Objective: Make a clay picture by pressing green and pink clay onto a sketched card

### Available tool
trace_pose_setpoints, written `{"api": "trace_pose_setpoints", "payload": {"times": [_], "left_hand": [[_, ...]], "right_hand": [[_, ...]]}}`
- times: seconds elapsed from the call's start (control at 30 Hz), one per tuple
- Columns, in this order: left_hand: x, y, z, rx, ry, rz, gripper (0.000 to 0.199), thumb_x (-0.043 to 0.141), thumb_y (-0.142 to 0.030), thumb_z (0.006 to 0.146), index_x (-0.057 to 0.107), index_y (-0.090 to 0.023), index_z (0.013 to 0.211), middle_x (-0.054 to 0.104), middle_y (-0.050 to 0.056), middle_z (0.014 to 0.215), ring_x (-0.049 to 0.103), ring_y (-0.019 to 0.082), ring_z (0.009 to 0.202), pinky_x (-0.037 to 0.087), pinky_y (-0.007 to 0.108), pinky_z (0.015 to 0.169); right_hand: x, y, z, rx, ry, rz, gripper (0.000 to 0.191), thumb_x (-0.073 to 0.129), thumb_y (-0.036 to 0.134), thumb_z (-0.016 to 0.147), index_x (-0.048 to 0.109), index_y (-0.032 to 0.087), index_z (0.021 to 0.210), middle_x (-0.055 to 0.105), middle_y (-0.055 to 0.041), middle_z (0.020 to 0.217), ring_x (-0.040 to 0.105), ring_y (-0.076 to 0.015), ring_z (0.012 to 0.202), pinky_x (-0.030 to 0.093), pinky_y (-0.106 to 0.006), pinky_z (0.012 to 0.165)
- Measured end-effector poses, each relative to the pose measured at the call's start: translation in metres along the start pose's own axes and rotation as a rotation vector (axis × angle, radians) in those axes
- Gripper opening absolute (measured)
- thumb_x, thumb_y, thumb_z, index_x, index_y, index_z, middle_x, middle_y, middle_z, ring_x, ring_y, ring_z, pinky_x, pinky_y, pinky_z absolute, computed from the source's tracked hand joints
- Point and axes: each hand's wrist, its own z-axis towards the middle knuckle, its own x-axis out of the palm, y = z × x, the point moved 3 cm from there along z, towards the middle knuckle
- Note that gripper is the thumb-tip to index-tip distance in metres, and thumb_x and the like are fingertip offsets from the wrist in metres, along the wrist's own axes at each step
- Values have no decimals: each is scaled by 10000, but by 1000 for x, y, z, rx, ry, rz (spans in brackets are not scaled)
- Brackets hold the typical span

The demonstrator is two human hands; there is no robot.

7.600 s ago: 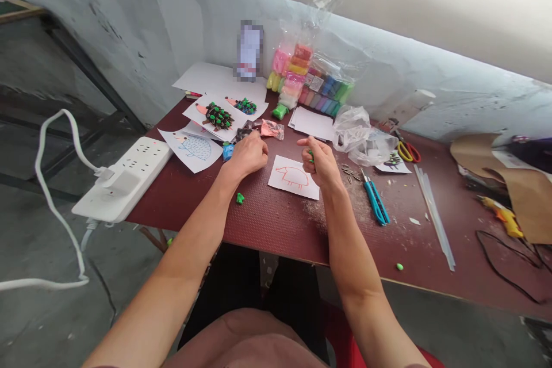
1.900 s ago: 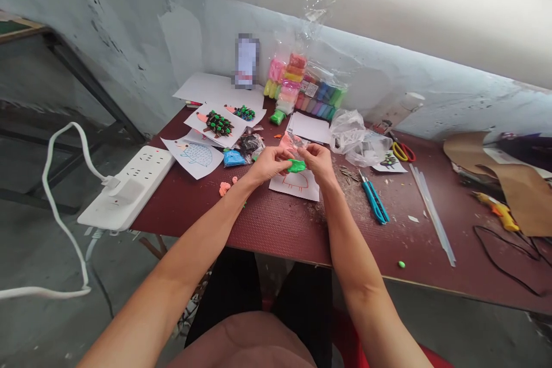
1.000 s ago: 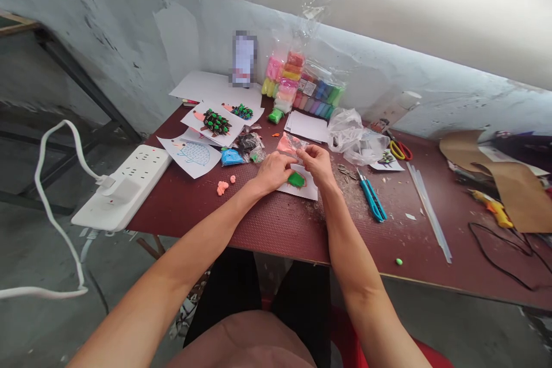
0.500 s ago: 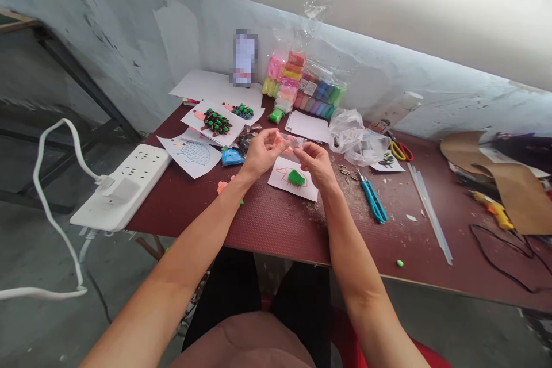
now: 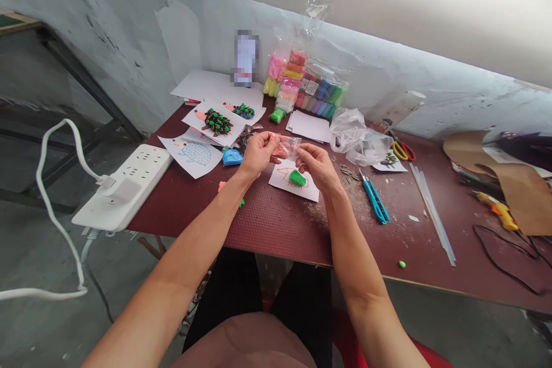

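Packet of salmon-pink clay (image 5: 283, 149) is pinched at opposite ends by left hand (image 5: 257, 154) and right hand (image 5: 318, 165), green clay (image 5: 297, 177) on the hedgehog drawing (image 5: 282, 186) just beside the right; packet handling seems underway, calling next for a light, two-handed grip.

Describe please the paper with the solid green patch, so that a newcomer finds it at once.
On the dark red table, look just below the space between the left hand and the right hand. A small white paper lies there, drawn on in orange. Among the drawings, only this one bears a single solid green patch.
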Motion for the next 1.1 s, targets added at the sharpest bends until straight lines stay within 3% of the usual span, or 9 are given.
{"api": "trace_pose_setpoints", "payload": {"times": [0.17, 0.3, 0.47, 0.53, 0.67, 0.77, 0.87, 1.03, 1.1], "left_hand": [[0, 0, 0, 22, 51, 20, 338, 770, -462, 896, 711, -133, 944, 795, 101, 944, 745, 151, 689, 582, 206, 502], [2, 1, -1, 14, 105, -12, 307, 845, -378, 822, 682, -131, 903, 793, 96, 995, 758, 151, 735, 644, 259, 625], [-1, 4, 1, -10, 92, -34, 265, 831, -336, 828, 670, -129, 866, 794, 94, 995, 772, 169, 767, 667, 324, 704], [-3, 6, 3, -17, 76, -33, 248, 822, -329, 844, 689, -125, 891, 789, 81, 937, 767, 163, 751, 669, 333, 724], [-4, 11, 7, -52, 54, -71, 215, 808, -288, 866, 717, -115, 954, 774, 61, 879, 750, 145, 735, 668, 336, 754], [-2, 14, 7, -68, 127, -91, 213, 801, -287, 872, 718, -118, 971, 779, 71, 935, 750, 147, 796, 659, 346, 822], [0, 15, 8, -51, 184, -32, 231, 765, -253, 890, 705, -123, 1072, 771, 104, 1064, 747, 163, 892, 638, 358, 881], [-8, 0, 2, 263, -223, 401, 370, 820, -170, 790, 675, -165, 1130, 684, 137, 1278, 689, 199, 1039, 591, 324, 873], [-4, -6, -3, 361, -201, 497, 259, 831, -234, 806, 691, -175, 1016, 721, 108, 1150, 680, 190, 977, 574, 316, 867]], "right_hand": [[4, 2, -1, -24, -8, -63, 331, 845, 467, 685, 682, 204, 804, 614, 31, 686, 510, -80, 553, 419, -222, 484], [0, -2, 1, -48, -126, -100, 237, 753, 418, 734, 654, 213, 800, 531, 62, 565, 456, -81, 500, 379, -227, 475], [-2, -2, 1, -103, -229, -91, 284, 772, 396, 713, 567, 245, 838, 545, 73, 595, 439, -84, 510, 350, -228, 477], [0, 0, 0, -151, -215, -109, 295, 785, 389, 718, 546, 245, 813, 572, 68, 639, 450, -78, 537, 360, -222, 499], [3, 0, 2, -118, -96, -146, 337, 826, 456, 690, 683, 211, 871, 642, 26, 729, 469, -80, 562, 371, -235, 508], [3, -4, 3, -72, -52, -118, 427, 860, 492, 652, 737, 203, 942, 670, 2, 766, 489, -93, 575, 379, -246, 511], [0, -6, 4, -125, -106, -111, 336, 813, 450, 705, 762, 208, 933, 648, 12, 740, 447, -87, 558, 363, -245, 510], [1, -8, 4, -176, -263, -203, 273, 723, 427, 769, 766, 227, 949, 590, 29, 682, 363, -96, 543, 312, -247, 498], [6, -7, 2, -212, -278, -199, 274, 738, 457, 758, 727, 232, 914, 629, 13, 764, 405, -103, 581, 353, -252, 525]]}}
